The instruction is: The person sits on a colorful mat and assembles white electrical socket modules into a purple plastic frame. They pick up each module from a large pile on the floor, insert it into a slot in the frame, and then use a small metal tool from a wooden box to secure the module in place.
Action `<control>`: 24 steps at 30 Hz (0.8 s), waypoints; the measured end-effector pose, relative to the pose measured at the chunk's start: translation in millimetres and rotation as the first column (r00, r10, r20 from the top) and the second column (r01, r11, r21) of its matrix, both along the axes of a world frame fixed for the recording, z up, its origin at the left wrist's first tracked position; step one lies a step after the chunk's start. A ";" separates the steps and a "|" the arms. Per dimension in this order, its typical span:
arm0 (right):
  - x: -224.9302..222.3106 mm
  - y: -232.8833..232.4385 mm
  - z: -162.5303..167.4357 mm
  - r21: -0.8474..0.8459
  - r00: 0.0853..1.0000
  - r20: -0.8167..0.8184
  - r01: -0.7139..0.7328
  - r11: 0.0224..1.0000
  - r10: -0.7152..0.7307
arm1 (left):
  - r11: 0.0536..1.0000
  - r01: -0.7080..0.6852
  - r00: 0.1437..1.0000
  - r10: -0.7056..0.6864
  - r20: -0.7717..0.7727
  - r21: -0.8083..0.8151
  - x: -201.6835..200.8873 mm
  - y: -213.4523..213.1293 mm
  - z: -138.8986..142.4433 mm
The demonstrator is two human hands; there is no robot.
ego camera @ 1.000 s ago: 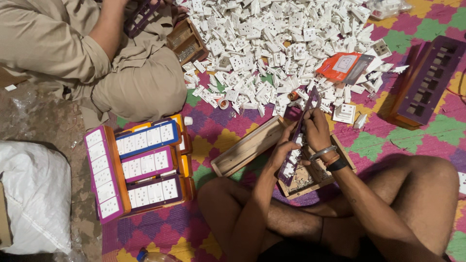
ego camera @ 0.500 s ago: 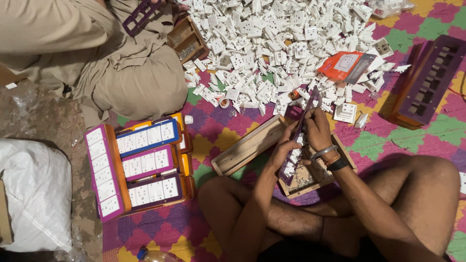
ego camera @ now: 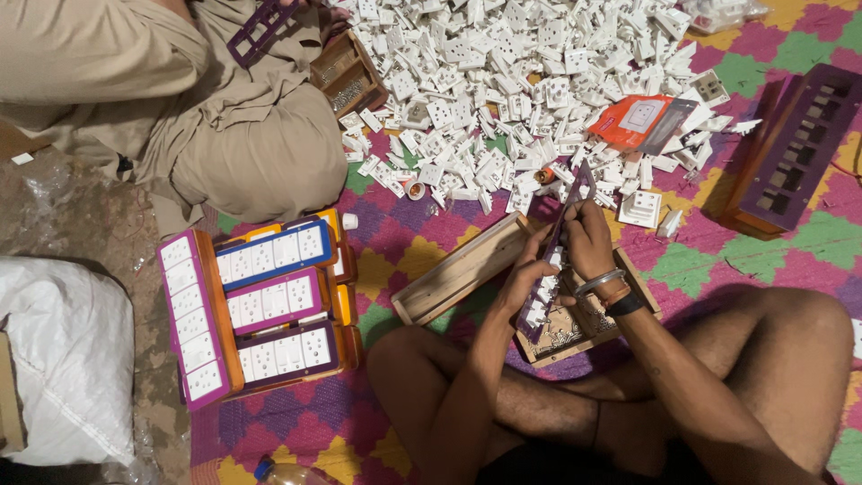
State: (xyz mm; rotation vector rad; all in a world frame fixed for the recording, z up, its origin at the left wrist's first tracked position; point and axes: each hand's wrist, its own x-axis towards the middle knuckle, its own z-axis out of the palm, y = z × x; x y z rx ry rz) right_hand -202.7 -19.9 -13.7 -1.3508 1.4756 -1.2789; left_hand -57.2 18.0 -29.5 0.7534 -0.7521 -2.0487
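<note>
The person is sitting cross-legged on a patterned mat (ego camera: 422, 238). Both hands are working on a long purple switch panel (ego camera: 555, 256), held tilted over a wooden tray (ego camera: 575, 332) between the knees. The panel's long axis is running from lower left, near the tray, to upper right, its top end pointing toward the heap of white parts. The left hand (ego camera: 525, 274) is gripping the panel's left edge, fingers curled around it. The right hand (ego camera: 588, 238), with bangles at the wrist, is closing on the panel's upper part, fingertips pinched against it; what they are pinching cannot be told.

Just left of the hands a long wooden box (ego camera: 458, 269) is lying open. Further left, a stack of finished boards (ego camera: 260, 301) with white sockets in purple, blue and pink frames is lying on the mat.

Beyond, an orange rectangular packet (ego camera: 637, 117) is lying at the edge of the white socket pile (ego camera: 503, 72). A purple empty frame (ego camera: 795, 148) is lying at far right. Another person's leg (ego camera: 242, 153) is resting at upper left.
</note>
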 end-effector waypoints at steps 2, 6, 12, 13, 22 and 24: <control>0.2 0.1 0.0 -0.003 1.000 0.015 -0.005 1.000 0.005 | 1.000 0.001 1.000 -0.001 0.006 0.005 -0.2 -0.4 -0.8; -0.1 0.4 0.2 -0.005 0.999 0.048 -0.011 1.000 0.011 | 1.000 -0.001 1.000 0.001 -0.006 -0.005 -1.2 -0.1 -2.0; -1.2 0.9 -1.6 -0.013 1.000 0.016 -0.008 1.000 0.009 | 1.000 0.002 1.000 -0.001 0.011 -0.004 -0.7 0.8 -0.9; -1.4 0.8 -2.1 -0.013 1.000 0.019 -0.010 1.000 0.011 | 1.000 0.002 1.000 -0.002 0.020 -0.006 -0.6 0.7 -0.6; -1.6 -0.3 -6.7 -0.006 0.998 0.056 -0.016 1.000 0.017 | 1.000 0.004 1.000 -0.004 0.001 0.015 -0.8 -0.7 -2.1; -1.8 0.0 -7.0 0.002 0.999 0.045 -0.012 1.000 0.012 | 1.000 0.003 1.000 -0.003 -0.009 0.025 -1.0 0.1 -2.1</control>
